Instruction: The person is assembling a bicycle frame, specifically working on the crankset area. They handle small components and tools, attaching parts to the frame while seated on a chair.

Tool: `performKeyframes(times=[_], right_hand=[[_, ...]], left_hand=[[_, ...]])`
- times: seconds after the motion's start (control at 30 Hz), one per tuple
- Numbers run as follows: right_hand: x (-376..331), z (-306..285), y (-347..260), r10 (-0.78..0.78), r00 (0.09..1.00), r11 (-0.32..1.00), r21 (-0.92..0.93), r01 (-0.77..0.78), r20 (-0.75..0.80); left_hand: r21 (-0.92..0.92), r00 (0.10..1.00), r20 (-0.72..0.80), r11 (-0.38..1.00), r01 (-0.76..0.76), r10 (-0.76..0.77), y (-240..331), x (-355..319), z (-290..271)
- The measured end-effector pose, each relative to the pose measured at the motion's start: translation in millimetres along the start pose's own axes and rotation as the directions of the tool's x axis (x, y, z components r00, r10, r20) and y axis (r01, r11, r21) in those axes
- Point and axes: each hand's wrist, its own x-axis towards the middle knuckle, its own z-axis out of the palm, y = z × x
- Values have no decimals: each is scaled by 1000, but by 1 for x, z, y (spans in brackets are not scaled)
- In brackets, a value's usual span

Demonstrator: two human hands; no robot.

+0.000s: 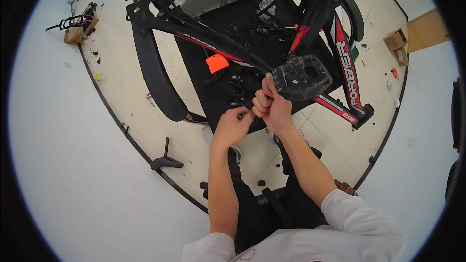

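Note:
A worn black bicycle pedal [305, 78] with a scuffed flat platform is at my right hand [274, 109]. The fingers curl closed below its left side, and the thumb lies along its edge. Just left of it and slightly nearer to me, my left hand [234, 126] is closed in a pinch, its fingertips close to the right hand. A small dark bit shows at those fingertips, too little to name. Beyond both hands, a black and red bicycle frame [208, 39] lies across a black table [201, 90].
An orange box-shaped thing [217, 63] and several small dark metal parts [236, 87] lie on the table. A black mudguard [153, 70] curves down at the left. On the floor are a bicycle saddle [167, 162] and, far right, a cardboard box [395, 41].

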Motion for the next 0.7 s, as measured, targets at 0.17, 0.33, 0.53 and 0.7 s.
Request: performKeyframes(times=[0.17, 0.33, 0.53, 0.7], right_hand=[[-2, 7, 7, -159, 986, 926, -353, 135, -41], [-23, 26, 23, -289, 843, 395, -745, 537, 454], [-11, 23, 14, -25, 990, 983, -182, -1, -138], [-7, 10, 2, 39, 992, 987, -159, -20, 121]], left_hand=[[23, 997, -53, 998, -61, 62, 0, -2, 9], [160, 889, -132, 895, -417, 438, -37, 11, 14], [48, 968, -137, 977, -206, 211, -8, -4, 2], [-48, 952, -246, 979, -198, 180, -16, -3, 3]])
